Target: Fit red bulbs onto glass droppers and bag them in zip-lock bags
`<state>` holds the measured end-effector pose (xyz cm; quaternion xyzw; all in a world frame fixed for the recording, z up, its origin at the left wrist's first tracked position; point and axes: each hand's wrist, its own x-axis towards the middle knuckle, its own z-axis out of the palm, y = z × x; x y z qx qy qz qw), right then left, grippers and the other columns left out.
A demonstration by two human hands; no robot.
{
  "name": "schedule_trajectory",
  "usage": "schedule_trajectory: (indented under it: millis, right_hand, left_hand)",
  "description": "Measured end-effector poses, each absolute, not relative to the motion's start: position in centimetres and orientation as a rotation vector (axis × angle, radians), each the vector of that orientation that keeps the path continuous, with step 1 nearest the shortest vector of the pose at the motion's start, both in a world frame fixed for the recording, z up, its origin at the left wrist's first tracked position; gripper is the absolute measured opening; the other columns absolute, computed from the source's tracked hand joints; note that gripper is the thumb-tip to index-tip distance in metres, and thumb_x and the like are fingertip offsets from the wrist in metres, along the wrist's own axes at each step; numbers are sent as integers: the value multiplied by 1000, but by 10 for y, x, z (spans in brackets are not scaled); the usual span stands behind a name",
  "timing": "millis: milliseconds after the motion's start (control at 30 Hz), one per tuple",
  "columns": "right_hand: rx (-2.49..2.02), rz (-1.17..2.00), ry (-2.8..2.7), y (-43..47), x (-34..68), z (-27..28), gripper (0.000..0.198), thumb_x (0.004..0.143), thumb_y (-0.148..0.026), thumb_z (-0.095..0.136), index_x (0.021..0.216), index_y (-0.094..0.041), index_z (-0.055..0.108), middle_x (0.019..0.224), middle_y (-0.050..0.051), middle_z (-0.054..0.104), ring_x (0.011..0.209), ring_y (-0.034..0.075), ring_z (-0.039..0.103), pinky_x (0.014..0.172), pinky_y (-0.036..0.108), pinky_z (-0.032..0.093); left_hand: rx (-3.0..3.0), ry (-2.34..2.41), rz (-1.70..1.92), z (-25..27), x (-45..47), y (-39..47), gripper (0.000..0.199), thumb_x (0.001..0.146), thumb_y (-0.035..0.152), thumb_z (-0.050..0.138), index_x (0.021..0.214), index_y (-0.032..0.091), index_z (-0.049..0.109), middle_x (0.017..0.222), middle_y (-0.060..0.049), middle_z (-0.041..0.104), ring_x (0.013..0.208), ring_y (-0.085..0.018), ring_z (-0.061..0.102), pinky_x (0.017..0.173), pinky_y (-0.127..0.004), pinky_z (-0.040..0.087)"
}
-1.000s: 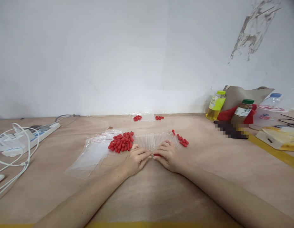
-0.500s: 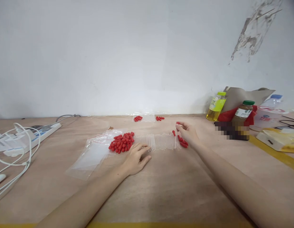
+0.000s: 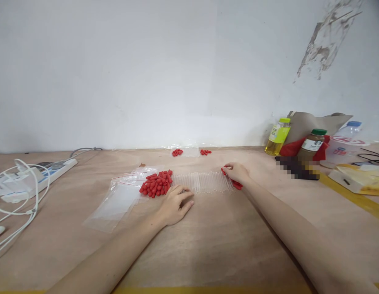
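Note:
A row of clear thin dropper tubes (image 3: 208, 182) lies side by side on the wooden table. My left hand (image 3: 176, 206) rests palm down by the row's left end, fingers apart, holding nothing. Beside its fingertips is a heap of red rubber bulbs (image 3: 157, 183). At the row's right end, my right hand (image 3: 238, 173) pinches a dropper with a red bulb (image 3: 223, 170); the fingers partly cover it. Under that hand lie a few more red bulbs (image 3: 237, 185), partly hidden.
Clear plastic bags (image 3: 112, 208) lie left of the heap. A small bag with red bulbs (image 3: 177, 152) is by the wall. A power strip (image 3: 59, 173) with white cables stands left. Bottles (image 3: 277, 139), a dark pixelated object (image 3: 296, 168) and a yellow packet (image 3: 361, 179) are at right.
My right hand has moved down and slightly left, laying the dropper it held raised over the right end of the row. My left hand stays in place.

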<state>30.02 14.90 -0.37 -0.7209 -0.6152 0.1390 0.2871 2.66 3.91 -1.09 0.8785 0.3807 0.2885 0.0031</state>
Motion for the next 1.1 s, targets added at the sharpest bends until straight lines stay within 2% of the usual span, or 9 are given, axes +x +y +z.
schedule_trajectory:
  millis: [100,200,267,433,600,700,867,967,1100]
  right_hand:
    - [-1926,326,-1648,148,303,-3,32,72,-44,50,95,-27,65,91,3,66,85,20,59,69,27,38]
    - [-1935,342,-1636,145,314,-3,31,74,-42,47,95,-28,65,79,2,67,72,17,60,64,26,37]
    - [-1929,388,-1636,143,325,-5,27,74,-40,47,87,-25,66,69,0,66,62,14,58,59,23,37]
    - [-1944,411,-1624,133,352,-8,21,68,-37,55,68,-17,62,65,1,62,58,12,54,49,20,33]
    - [-2025,585,-1689,124,359,0,35,62,-50,59,53,-17,53,44,-3,46,43,10,41,41,22,27]
    - [-2105,708,-1762,120,356,8,42,55,-55,63,48,-16,50,46,-2,47,45,10,41,44,23,28]
    - [-2060,804,-1828,116,349,19,38,55,-48,66,46,-15,51,48,0,51,48,11,44,49,23,32]
    - [-2046,847,-1804,115,348,21,35,56,-42,67,43,-15,50,44,0,49,46,10,42,48,24,31]
    - [-2076,839,-1709,117,348,19,30,57,-35,68,43,-14,53,43,1,50,42,9,40,44,23,30]
  left_hand:
    - [2752,1197,907,-12,26,39,24,81,26,51,102,22,60,101,-7,56,94,-21,51,84,-38,39]
    - [2749,1193,916,-13,26,40,24,81,26,51,102,22,60,101,-6,56,94,-21,51,84,-38,39]
    - [2749,1189,914,-12,26,40,24,81,26,50,102,22,60,100,-6,56,94,-21,51,83,-38,39]
    - [2755,1191,908,-10,28,38,23,81,25,50,102,22,59,100,-6,56,94,-21,50,83,-37,38]
    - [2729,1390,998,-7,31,34,9,78,24,51,82,19,56,86,-4,56,84,-20,50,77,-35,38]
    - [2697,1596,1050,-5,30,35,9,79,23,49,73,18,53,79,-4,54,79,-20,47,74,-34,38]
    - [2595,1831,923,7,30,53,8,76,20,49,77,18,57,84,-5,53,87,-21,47,78,-32,39]
    - [2512,1963,799,14,36,72,11,73,26,53,76,19,61,85,-6,55,91,-23,48,82,-34,38]
    - [2362,2103,710,14,53,96,24,70,41,56,72,18,65,87,-11,58,95,-30,48,79,-40,39]
